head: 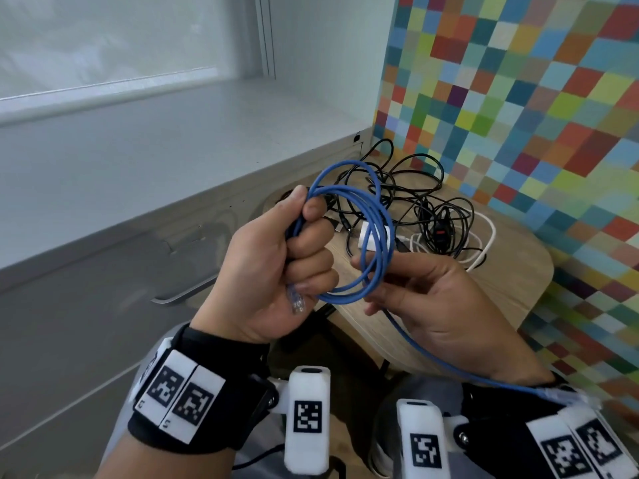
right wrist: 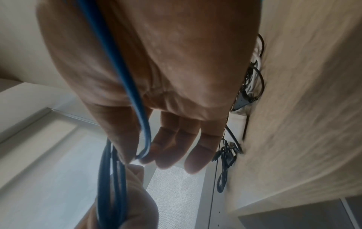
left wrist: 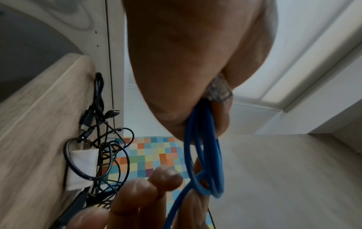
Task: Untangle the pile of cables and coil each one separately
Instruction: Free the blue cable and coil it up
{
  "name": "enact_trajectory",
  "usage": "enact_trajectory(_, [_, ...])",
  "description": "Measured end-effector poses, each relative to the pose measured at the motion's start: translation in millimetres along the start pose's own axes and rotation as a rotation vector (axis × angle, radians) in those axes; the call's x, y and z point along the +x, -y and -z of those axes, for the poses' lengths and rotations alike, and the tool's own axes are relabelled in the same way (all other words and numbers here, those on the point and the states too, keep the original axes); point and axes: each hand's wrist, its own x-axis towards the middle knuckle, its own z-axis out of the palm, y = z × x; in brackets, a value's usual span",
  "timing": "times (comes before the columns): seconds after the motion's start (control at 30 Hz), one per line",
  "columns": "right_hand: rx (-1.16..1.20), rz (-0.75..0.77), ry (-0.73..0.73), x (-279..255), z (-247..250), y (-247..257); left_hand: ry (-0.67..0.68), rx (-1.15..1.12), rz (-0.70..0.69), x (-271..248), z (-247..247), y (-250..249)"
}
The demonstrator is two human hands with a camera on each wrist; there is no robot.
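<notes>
Left grip (head: pixel 273 267) is fisting tight around the stacked loops of the blue cable (head: pixel 359 233), clear plug (head: pixel 295 300) poking out below it. Right grip (head: pixel 432 305) is just lightly pinching the loose tail, which is trailing back over that wrist. I'm guessing a slip there is letting the loops spring apart. Past both grips the black-and-white tangle (head: pixel 432 216) is sitting on the surface (head: pixel 511 271), and a drooping loop could be snagging it.

The blue Ethernet cable (head: pixel 382 216) has a smooth, faintly glossy plastic jacket — its plug (head: pixel 296 300) is clear plastic. The table (head: pixel 501 281) is pale, matt wood grain; the left wristband (head: pixel 221 344) is black cloth.
</notes>
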Motion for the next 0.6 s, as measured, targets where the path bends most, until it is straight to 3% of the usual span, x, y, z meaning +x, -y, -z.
enact_trajectory(0.13, [0.025, -0.003, -0.056, 0.0, -1.7, -2.5, -0.051, -0.004, 0.049, 4.5, -1.7, 5.8])
enact_trajectory(0.3, [0.260, -0.099, 0.001, -0.5, -1.2, 9.3, -0.139, 0.094, -0.025, 9.0, -0.5, 6.9])
enact_trajectory(0.47, [-0.044, -0.079, -0.188, 5.1, -5.6, 4.3, -0.100, 0.278, -0.092, 10.0, 1.2, 14.6])
enact_trajectory(0.6, [0.064, -0.060, -0.213, 6.8, -7.1, -1.3, -0.037, 0.314, -0.089, 9.8, 3.6, 16.9])
